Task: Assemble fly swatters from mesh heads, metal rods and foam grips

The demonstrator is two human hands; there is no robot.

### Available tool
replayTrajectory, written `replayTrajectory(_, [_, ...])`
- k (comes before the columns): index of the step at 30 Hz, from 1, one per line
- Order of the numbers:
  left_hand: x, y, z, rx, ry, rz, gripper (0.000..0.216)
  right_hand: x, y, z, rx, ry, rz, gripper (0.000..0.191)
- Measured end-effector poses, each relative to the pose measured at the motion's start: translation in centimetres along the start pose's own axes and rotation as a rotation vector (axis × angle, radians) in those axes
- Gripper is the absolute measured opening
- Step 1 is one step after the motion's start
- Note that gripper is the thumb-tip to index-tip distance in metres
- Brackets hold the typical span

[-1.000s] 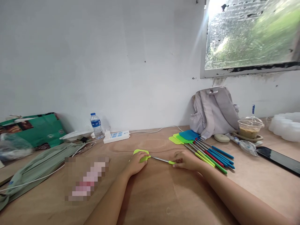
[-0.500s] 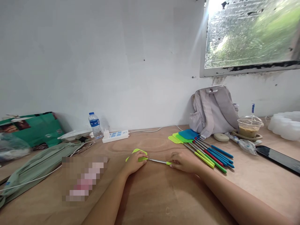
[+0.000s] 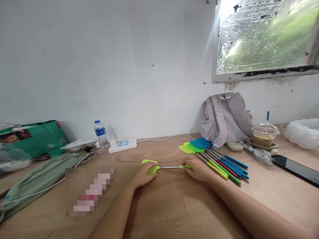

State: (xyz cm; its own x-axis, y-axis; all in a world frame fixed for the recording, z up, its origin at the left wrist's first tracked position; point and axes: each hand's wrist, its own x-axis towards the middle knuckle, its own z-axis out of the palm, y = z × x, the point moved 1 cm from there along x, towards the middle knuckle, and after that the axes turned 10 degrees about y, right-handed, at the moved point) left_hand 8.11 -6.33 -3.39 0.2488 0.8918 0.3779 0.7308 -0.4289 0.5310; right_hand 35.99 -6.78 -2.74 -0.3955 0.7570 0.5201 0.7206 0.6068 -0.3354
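A yellow-green fly swatter (image 3: 152,170) with a perforated head and a thin metal shaft lies level between my two hands, just above or on the table; I cannot tell which. My left hand (image 3: 144,175) is closed on the swatter's head. On the handle end, my right hand (image 3: 195,169) grips with thumb and fingers, hiding part of the handle. Just beyond my right hand, several fly swatters (image 3: 219,162) lie fanned in a pile, with blue, green, yellow-green and red handles and their heads stacked toward the wall.
Along the wall stand a green bag (image 3: 40,139), a water bottle (image 3: 100,134), a white power strip (image 3: 122,145) and a grey backpack (image 3: 228,119). Farther right are a drink cup (image 3: 264,137), a black phone (image 3: 296,167) and white plastic containers (image 3: 305,134). A grey-green cloth bag (image 3: 42,179) lies left.
The swatter between my hands has turned from slanting down to the right to nearly level. Its handle end has risen slightly with my right hand, and more of its head shows.
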Motion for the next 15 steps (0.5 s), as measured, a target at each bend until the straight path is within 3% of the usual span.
replayTrajectory(8, [-0.3, -0.6, -0.6, -0.005, -0.057, -0.049, 0.055, 0.2, 1.2, -0.1, 0.146, 0.126, -0.008, 0.021])
replayTrajectory(12, [-0.2, -0.1, -0.6, -0.001, 0.032, -0.015, 0.056, 0.2, 1.3, -0.2, 0.166, 0.148, -0.010, 0.023])
replayTrajectory(15, [0.0, 0.2, -0.9, 0.022, 0.122, 0.002, 0.042, 0.1, 1.3, -0.3, 0.148, 0.149, 0.001, 0.020])
